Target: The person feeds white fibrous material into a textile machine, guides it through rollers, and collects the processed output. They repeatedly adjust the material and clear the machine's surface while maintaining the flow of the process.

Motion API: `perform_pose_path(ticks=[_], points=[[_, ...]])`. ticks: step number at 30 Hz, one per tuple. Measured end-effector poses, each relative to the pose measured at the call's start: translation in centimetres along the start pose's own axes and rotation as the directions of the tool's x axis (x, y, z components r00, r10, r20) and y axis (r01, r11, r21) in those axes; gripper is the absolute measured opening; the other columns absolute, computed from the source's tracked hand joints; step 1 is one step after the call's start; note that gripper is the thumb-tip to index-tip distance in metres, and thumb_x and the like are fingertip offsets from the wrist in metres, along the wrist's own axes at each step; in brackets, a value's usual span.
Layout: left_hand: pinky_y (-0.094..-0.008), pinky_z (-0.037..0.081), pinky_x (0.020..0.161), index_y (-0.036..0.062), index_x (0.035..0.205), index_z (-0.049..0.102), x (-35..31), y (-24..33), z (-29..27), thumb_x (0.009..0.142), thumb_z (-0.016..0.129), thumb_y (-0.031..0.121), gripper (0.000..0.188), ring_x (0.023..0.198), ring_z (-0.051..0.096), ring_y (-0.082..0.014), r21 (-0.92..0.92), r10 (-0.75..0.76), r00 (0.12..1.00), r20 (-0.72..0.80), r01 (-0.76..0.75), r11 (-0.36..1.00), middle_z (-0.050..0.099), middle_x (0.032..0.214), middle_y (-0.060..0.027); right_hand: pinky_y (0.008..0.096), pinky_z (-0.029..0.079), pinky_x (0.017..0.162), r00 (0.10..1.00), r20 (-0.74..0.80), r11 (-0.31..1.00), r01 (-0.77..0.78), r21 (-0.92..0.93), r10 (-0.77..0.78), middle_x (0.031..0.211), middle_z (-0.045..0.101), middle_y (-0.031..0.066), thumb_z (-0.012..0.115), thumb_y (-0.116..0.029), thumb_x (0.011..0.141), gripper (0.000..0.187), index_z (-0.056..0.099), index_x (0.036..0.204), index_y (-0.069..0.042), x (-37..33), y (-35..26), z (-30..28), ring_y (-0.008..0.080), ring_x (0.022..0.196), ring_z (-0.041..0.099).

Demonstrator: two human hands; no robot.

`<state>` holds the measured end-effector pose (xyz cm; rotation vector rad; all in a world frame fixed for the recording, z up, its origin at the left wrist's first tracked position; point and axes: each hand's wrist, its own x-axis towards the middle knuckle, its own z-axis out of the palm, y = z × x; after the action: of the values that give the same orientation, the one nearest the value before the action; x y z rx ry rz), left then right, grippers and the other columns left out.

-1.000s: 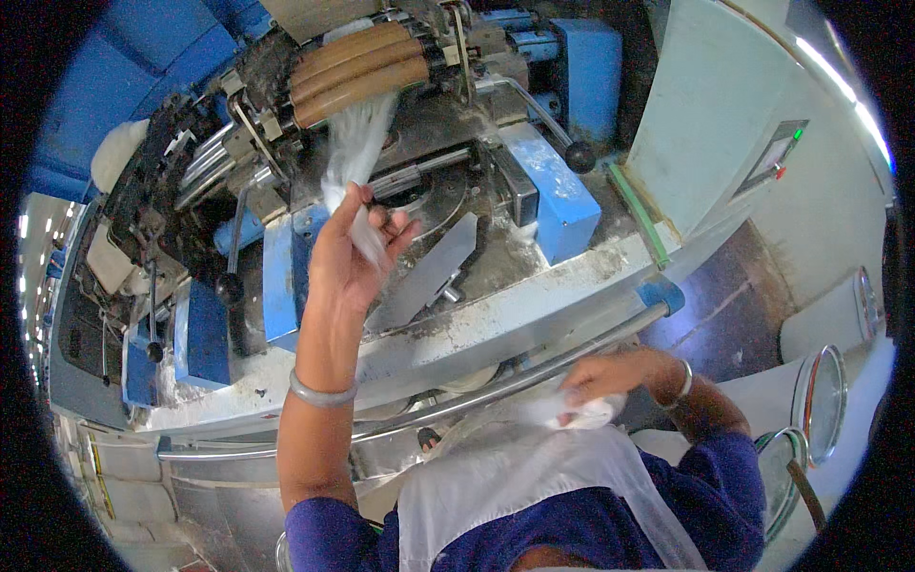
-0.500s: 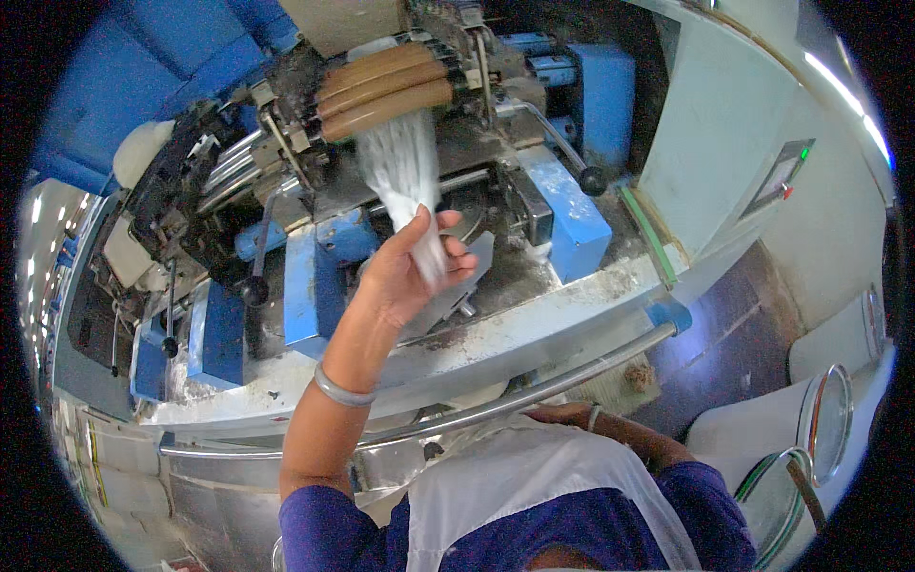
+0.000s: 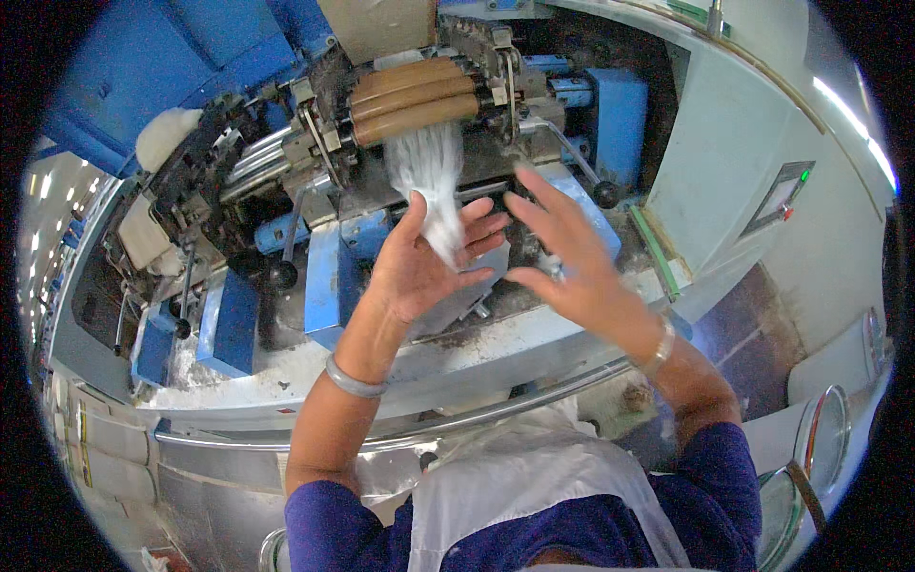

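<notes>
A web of white fibre (image 3: pixel 426 157) comes down from under the brown rollers (image 3: pixel 416 119) of the machine and narrows into a loose strand. My left hand (image 3: pixel 429 257) is palm up beneath it with fingers spread, and the strand's lower end lies against the palm and fingers. To the right of the strand, my right hand (image 3: pixel 572 262) is raised with thumb and fingers apart, slightly blurred. Nothing shows in it, and a gap separates it from my left hand.
A steel rail (image 3: pixel 515 400) runs along the machine's front. Blue blocks (image 3: pixel 329 286) and levers with black knobs (image 3: pixel 606 194) flank the rollers. A control panel (image 3: pixel 777 200) is on the right wall. White fibre cans (image 3: pixel 820 448) stand at the lower right.
My right hand has come up from low near the rail to beside the fibre. My left hand's fingers have spread wider under the strand. The view has shifted slightly, moving the machine rightward.
</notes>
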<state>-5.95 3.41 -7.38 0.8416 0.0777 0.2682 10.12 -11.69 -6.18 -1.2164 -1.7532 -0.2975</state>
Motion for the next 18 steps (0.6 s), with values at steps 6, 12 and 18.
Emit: perform_pose_path(ticks=[6,12,18], points=[[-0.0531,0.023,0.109,0.0120,0.138,0.045,-1.5,-0.2,1.4,0.087,0.028,0.075,0.083,0.132,0.037,-0.0295,-0.191,0.092,0.996,0.012,-0.088,0.978,0.043,0.141,-0.0118,0.0498,0.017,0.114,0.977,-0.089,0.981,0.195,-0.018,-0.196,0.135,0.054,0.0114,0.065,-0.007,0.081,0.038,0.065,0.118,-0.018,4.5,3.1,7.6,0.0307,0.134,0.040],[-0.0403,0.035,0.100,0.0099,0.125,0.056,-3.9,0.7,1.9,0.094,0.036,0.061,0.063,0.113,0.051,-0.0239,0.655,0.649,0.671,-0.359,-0.315,0.687,0.057,0.123,-0.0078,0.0313,0.041,0.101,0.933,-0.152,0.790,-0.182,0.585,0.327,0.129,0.059,0.0102,0.053,-0.012,0.096,0.024,0.066,0.111,0.002,8.0,3.7,6.2,0.0185,0.122,0.051],[-0.0372,0.015,0.115,0.0070,0.149,0.022,3.7,5.9,3.9,0.098,0.028,0.058,0.073,0.142,0.021,-0.0273,0.564,0.870,0.486,-0.079,-0.698,0.441,0.022,0.153,-0.0176,0.0392,0.022,0.114,0.962,-0.274,0.804,0.158,0.574,0.006,0.149,0.031,0.0187,0.046,-0.016,0.098,0.042,0.043,0.138,-0.002,10.5,-0.7,10.5,0.0281,0.140,0.028]])
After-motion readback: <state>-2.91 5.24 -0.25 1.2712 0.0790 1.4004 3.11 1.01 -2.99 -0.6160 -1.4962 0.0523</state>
